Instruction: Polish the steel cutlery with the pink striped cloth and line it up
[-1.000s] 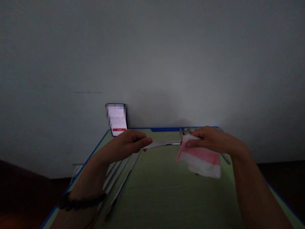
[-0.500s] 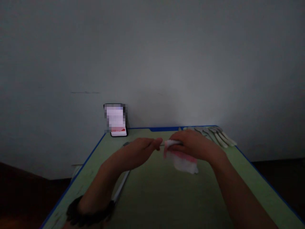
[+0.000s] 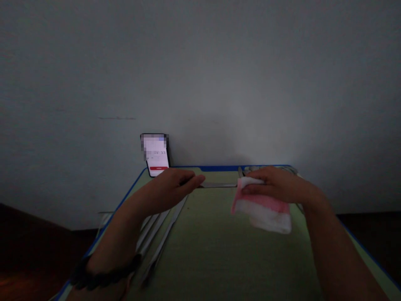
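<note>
A metal table knife (image 3: 219, 184) lies level between my two hands above the table. My left hand (image 3: 175, 186) is closed on its left end, thumb pointing right, with a dark beaded bracelet on the wrist. My right hand (image 3: 272, 184) pinches a pink and white cloth (image 3: 266, 213) at the knife's right end, which is hidden by the cloth and fingers. The cloth's lower part hangs loose below my fingers. Several more table knives (image 3: 163, 238) lie side by side on the table, partly under my left forearm.
A lit phone (image 3: 157, 155) leans against the grey wall (image 3: 219, 83) at the table's back left. More metal cutlery (image 3: 290, 168) lies at the back right, mostly behind my right hand. The pale green table (image 3: 225, 259) has a blue edge.
My right hand and the cloth have moved right, away from my left hand, which shifted slightly left. More of the knife's length now shows between them. The view has shifted slightly.
</note>
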Available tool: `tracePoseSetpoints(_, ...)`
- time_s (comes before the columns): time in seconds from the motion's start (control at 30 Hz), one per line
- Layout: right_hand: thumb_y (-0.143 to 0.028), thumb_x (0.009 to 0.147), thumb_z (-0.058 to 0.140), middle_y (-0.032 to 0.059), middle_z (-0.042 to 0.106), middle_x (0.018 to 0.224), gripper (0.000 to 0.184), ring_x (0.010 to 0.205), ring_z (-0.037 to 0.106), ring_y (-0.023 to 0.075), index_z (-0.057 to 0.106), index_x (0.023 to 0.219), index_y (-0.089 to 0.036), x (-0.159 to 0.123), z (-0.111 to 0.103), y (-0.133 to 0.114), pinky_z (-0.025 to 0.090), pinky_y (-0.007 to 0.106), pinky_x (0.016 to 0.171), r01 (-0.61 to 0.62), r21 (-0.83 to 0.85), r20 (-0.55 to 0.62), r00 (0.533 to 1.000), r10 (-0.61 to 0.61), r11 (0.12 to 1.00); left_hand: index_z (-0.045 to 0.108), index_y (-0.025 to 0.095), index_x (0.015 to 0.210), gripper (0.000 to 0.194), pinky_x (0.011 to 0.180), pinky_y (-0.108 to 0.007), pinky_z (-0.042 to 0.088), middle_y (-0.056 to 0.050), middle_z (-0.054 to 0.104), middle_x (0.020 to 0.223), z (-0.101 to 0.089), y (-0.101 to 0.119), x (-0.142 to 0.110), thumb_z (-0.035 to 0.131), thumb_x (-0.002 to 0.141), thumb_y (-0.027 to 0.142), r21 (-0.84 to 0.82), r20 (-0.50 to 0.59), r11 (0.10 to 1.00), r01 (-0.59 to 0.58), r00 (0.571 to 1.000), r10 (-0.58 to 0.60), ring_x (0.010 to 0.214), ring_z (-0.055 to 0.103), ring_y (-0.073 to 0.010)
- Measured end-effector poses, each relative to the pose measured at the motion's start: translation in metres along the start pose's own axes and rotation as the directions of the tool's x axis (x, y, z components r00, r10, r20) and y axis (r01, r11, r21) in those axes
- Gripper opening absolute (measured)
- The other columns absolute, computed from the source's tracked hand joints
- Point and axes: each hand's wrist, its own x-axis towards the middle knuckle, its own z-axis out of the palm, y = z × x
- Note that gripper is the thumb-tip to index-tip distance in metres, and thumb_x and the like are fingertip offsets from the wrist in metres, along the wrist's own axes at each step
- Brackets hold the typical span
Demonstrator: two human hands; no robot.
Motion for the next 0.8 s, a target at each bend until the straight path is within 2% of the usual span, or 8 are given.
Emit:
tracePoseSetpoints(0.1, -0.049, 0.085, 0.044, 0.0018, 0.063, 0.074, 0.036, 0.062, 0.053, 0.0128, 0.064, 0.086, -0.019, -0.003, -0.002, -0.002, 0.034, 0.023, 0.055, -0.039, -0.028, -0.016, 0.999, 0.039, 0.999, 0.048, 0.017, 0.06, 0.044, 0.05, -0.022, 0.028, 0.004, 0.043, 0.052, 0.001, 0.001, 0.001, 0.031, 0.09, 0.045, 0.003, -0.032, 1.0, 0.005, 0.999, -0.005, 0.05, 0.041, -0.0099)
tracePoseSetpoints(0.17, -0.05, 0.085, 0.044, 0.0018, 0.062, 0.07, 0.038, 0.059, 0.052, 0.0124, 0.064, 0.082, -0.018, -0.002, 0.0, -0.008, 0.032, 0.023, 0.053, -0.045, -0.045, -0.012, 0.999, 0.045, 0.998, 0.049, 0.017, 0.06, 0.045, 0.05, -0.022, 0.027, 0.003, 0.045, 0.052, 0.005, 0.007, 0.004, 0.031, 0.091, 0.045, 0.007, -0.036, 1.0, 0.003, 0.999, -0.003, 0.049, 0.042, -0.01)
tracePoseSetpoints(0.33, -0.045, 0.088, 0.041, 0.0021, 0.064, 0.07, 0.037, 0.057, 0.053, 0.0112, 0.062, 0.076, -0.017, 0.008, 0.009, -0.018, 0.031, 0.023, 0.052, 0.025, -0.019, 0.027, 0.999, -0.024, 1.0, 0.055, 0.017, 0.064, 0.05, 0.051, -0.022, 0.028, 0.002, 0.053, 0.056, 0.013, 0.023, 0.01, 0.027, 0.092, 0.046, 0.001, 0.013, 0.999, -0.04, 0.999, 0.04, 0.052, 0.046, -0.0105)
tracePoseSetpoints(0.5, -0.045, 0.088, 0.041, 0.0027, 0.065, 0.071, 0.037, 0.059, 0.053, 0.0123, 0.063, 0.078, -0.017, 0.011, 0.011, -0.012, 0.032, 0.024, 0.053, 0.022, -0.027, 0.017, 1.0, -0.021, 0.999, 0.064, 0.019, 0.087, 0.042, 0.054, -0.02, 0.033, 0.001, 0.063, 0.071, 0.011, 0.02, 0.006, 0.036, 0.089, 0.049, -0.074, 0.071, 0.991, -0.114, 0.99, 0.119, 0.061, 0.053, -0.011)
tracePoseSetpoints(0.57, -0.045, 0.087, 0.042, 0.0028, 0.065, 0.071, 0.037, 0.059, 0.053, 0.0128, 0.063, 0.078, -0.017, 0.011, 0.01, -0.009, 0.032, 0.024, 0.052, 0.012, -0.024, 0.009, 1.0, -0.012, 1.0, 0.065, 0.02, 0.096, 0.038, 0.057, -0.02, 0.035, 0.0, 0.065, 0.078, 0.009, 0.018, 0.005, 0.038, 0.09, 0.047, -0.099, 0.057, 0.984, -0.152, 0.986, 0.158, 0.065, 0.055, -0.0109)
tracePoseSetpoints(0.67, -0.045, 0.085, 0.047, 0.0023, 0.065, 0.072, 0.032, 0.06, 0.054, 0.0135, 0.063, 0.079, -0.018, 0.009, 0.009, -0.007, 0.034, 0.023, 0.052, 0.012, 0.017, -0.015, 1.0, -0.012, 1.0, 0.067, 0.017, 0.085, 0.041, 0.055, -0.019, 0.035, 0.001, 0.061, 0.064, 0.008, 0.013, 0.006, 0.036, 0.091, 0.044, -0.091, 0.042, 0.984, -0.155, 0.986, 0.159, 0.057, 0.052, -0.009)
tracePoseSetpoints(0.73, -0.044, 0.082, 0.051, 0.0025, 0.067, 0.081, 0.028, 0.067, 0.058, 0.0145, 0.063, 0.087, -0.019, 0.007, 0.008, -0.004, 0.039, 0.023, 0.056, 0.028, 0.11, -0.031, 0.999, -0.025, 0.994, 0.067, 0.015, 0.075, 0.044, 0.05, -0.018, 0.032, 0.003, 0.053, 0.052, 0.008, 0.01, 0.006, 0.036, 0.091, 0.043, -0.086, 0.052, 0.987, -0.133, 0.989, 0.138, 0.048, 0.046, -0.0073)
tracePoseSetpoints(0.8, -0.042, 0.082, 0.053, 0.0027, 0.068, 0.088, 0.028, 0.073, 0.06, 0.015, 0.062, 0.097, -0.019, 0.004, 0.005, 0.001, 0.042, 0.024, 0.059, 0.026, 0.185, -0.063, 0.998, -0.014, 0.982, 0.068, 0.015, 0.078, 0.042, 0.046, -0.017, 0.029, 0.005, 0.048, 0.047, 0.007, 0.007, 0.005, 0.039, 0.09, 0.042, -0.082, 0.04, 0.991, -0.105, 0.993, 0.109, 0.044, 0.042, -0.0063)
